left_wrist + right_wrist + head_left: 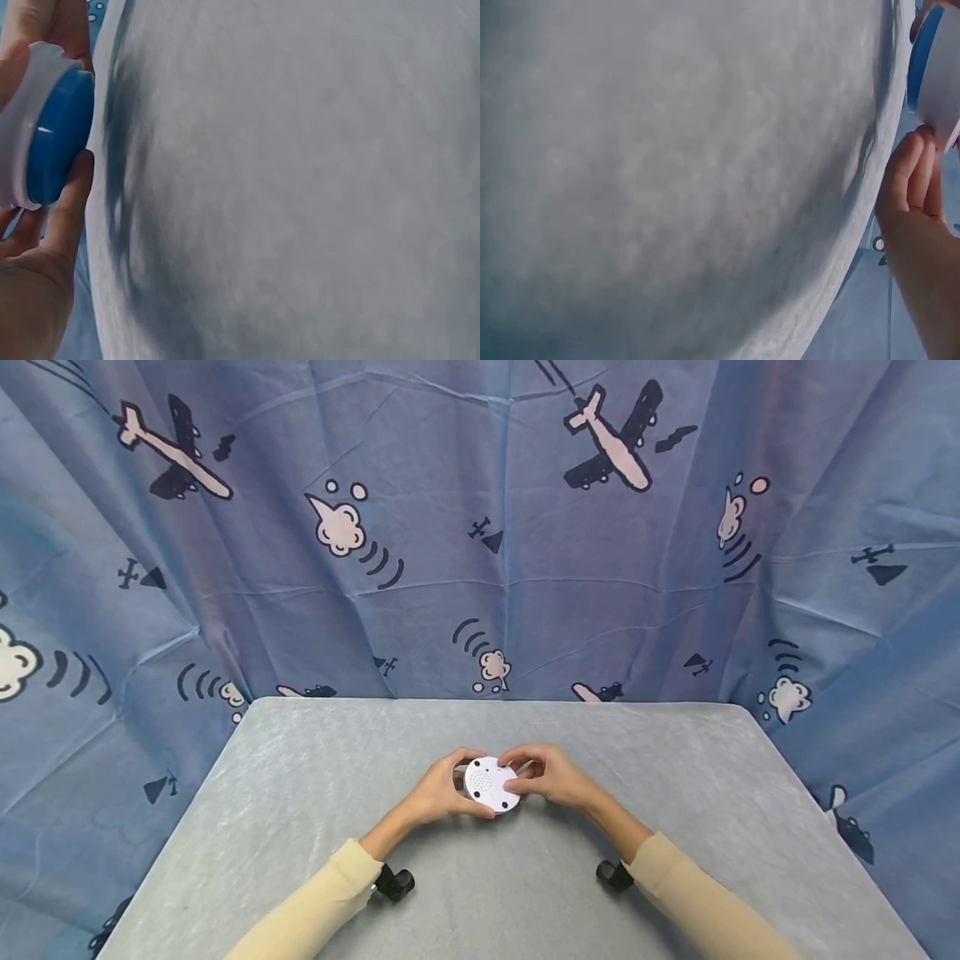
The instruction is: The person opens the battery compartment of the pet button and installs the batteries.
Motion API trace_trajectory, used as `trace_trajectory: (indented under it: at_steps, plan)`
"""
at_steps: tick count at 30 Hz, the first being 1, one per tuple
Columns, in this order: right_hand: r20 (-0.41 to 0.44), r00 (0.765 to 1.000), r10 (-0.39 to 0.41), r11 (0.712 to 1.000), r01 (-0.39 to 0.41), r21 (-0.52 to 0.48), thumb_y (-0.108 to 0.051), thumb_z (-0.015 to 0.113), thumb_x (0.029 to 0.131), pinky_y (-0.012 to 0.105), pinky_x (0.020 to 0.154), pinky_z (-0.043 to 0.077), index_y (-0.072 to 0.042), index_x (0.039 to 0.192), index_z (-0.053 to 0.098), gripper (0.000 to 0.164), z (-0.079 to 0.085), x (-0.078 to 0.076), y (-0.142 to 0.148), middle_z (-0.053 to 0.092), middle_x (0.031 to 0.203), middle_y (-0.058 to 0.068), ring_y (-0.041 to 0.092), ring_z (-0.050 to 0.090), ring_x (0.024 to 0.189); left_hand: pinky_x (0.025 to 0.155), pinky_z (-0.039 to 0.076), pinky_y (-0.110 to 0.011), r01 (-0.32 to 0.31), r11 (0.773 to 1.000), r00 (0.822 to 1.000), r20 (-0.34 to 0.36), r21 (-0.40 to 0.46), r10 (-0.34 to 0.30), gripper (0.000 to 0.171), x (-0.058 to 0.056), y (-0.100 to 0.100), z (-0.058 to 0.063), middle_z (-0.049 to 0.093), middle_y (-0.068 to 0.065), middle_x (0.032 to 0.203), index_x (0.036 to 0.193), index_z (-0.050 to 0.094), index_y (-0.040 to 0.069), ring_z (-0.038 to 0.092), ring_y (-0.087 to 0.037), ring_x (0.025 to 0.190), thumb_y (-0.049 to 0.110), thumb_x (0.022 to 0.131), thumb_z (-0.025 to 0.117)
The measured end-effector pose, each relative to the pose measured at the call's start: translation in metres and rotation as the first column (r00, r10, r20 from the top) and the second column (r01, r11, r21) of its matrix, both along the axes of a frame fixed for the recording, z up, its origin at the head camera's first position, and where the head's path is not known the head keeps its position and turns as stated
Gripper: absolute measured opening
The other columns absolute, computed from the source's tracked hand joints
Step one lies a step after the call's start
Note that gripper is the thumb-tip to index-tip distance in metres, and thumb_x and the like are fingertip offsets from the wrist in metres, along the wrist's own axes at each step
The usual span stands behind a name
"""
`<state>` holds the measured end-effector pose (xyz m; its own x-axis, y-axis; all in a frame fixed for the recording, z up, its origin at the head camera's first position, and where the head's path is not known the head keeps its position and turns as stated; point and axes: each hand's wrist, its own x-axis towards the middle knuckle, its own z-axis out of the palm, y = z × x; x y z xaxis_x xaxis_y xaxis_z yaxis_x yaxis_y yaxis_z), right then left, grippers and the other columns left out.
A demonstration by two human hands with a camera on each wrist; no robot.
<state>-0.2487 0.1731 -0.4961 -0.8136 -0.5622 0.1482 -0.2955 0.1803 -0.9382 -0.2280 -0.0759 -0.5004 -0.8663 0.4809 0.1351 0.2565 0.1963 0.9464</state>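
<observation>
A round buzzer [489,787] is held above the table with its white underside, dotted with speaker holes and several dark feet, turned up toward the head camera. Its blue dome [64,139] faces down and away, as the left wrist view shows. My left hand [437,792] grips the rim from the left, fingers at the far edge and thumb at the near edge. From the right, my right hand [557,777] pinches the edge, its thumb lying on the white underside. The right wrist view catches only part of the buzzer [939,90], above the right hand's fingers [905,161].
Beneath the hands spreads a grey cloth-covered table [337,735]. A blue curtain [435,610] printed with airplanes hangs behind its far edge. Black cameras sit at the left wrist [395,883] and right wrist [615,877], close over the tabletop.
</observation>
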Motion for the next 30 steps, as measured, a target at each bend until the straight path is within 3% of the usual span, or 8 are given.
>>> trace_trajectory:
  at_steps: [6, 10, 17, 24, 30]
  plan:
    - [-0.027, 0.996, 0.090, 0.996, -0.090, 0.008, 0.001, 0.084, 0.082, 0.040, 0.079, 0.057, 0.006, 0.131, 0.062, 0.053, 0.0044, 0.0030, 0.0017, 0.063, 0.127, 0.021, 0.036, 0.066, 0.095, 0.077, 0.055, -0.031, -0.024, 0.999, 1.000, 0.016, 0.034, 0.024, 0.076, -0.0006, -0.0025, 0.0002, 0.060, -0.013, 0.126, 0.138, 0.054, -0.001, 0.065, -0.022, 0.094, 0.004, 0.072, 0.092]
    - [-0.040, 0.995, 0.086, 0.995, -0.084, 0.047, -0.006, 0.089, 0.078, 0.039, 0.077, 0.057, 0.001, 0.134, 0.061, 0.062, 0.0083, 0.0046, 0.0012, 0.064, 0.125, 0.015, 0.033, 0.065, 0.094, 0.081, 0.055, -0.033, -0.004, 0.996, 0.999, 0.043, 0.088, 0.000, 0.078, -0.0009, -0.0040, -0.0004, 0.056, -0.016, 0.132, 0.141, 0.049, -0.004, 0.064, -0.024, 0.101, 0.004, 0.075, 0.090]
    - [-0.096, 0.992, 0.079, 0.996, -0.073, 0.056, -0.007, 0.090, 0.078, 0.041, 0.075, 0.057, 0.000, 0.133, 0.063, 0.061, 0.0075, 0.0056, 0.0022, 0.066, 0.123, 0.012, 0.031, 0.065, 0.089, 0.085, 0.055, -0.040, 0.058, 0.980, 0.994, 0.077, 0.193, -0.074, 0.085, 0.0011, -0.0072, -0.0015, 0.049, -0.019, 0.143, 0.148, 0.042, -0.005, 0.061, -0.031, 0.111, -0.006, 0.076, 0.087]
    - [-0.046, 0.991, 0.127, 0.992, -0.126, 0.007, -0.001, 0.080, 0.087, 0.042, 0.082, 0.056, 0.007, 0.140, 0.054, 0.060, 0.0078, 0.0073, -0.0003, 0.058, 0.132, 0.022, 0.037, 0.067, 0.102, 0.086, 0.054, -0.037, -0.042, 0.977, 0.995, 0.094, 0.208, 0.022, 0.080, -0.0006, -0.0020, -0.0023, 0.050, -0.013, 0.139, 0.145, 0.046, 0.005, 0.063, -0.027, 0.109, 0.002, 0.077, 0.089]
    - [-0.028, 0.991, 0.128, 0.992, -0.128, 0.014, 0.001, 0.079, 0.087, 0.042, 0.083, 0.056, 0.009, 0.140, 0.052, 0.059, 0.0093, 0.0077, -0.0026, 0.058, 0.132, 0.024, 0.037, 0.067, 0.102, 0.088, 0.053, -0.036, -0.028, 0.973, 0.993, 0.116, 0.231, 0.001, 0.077, -0.0012, 0.0002, -0.0028, 0.047, -0.016, 0.139, 0.143, 0.043, 0.001, 0.062, -0.031, 0.113, -0.002, 0.078, 0.086]
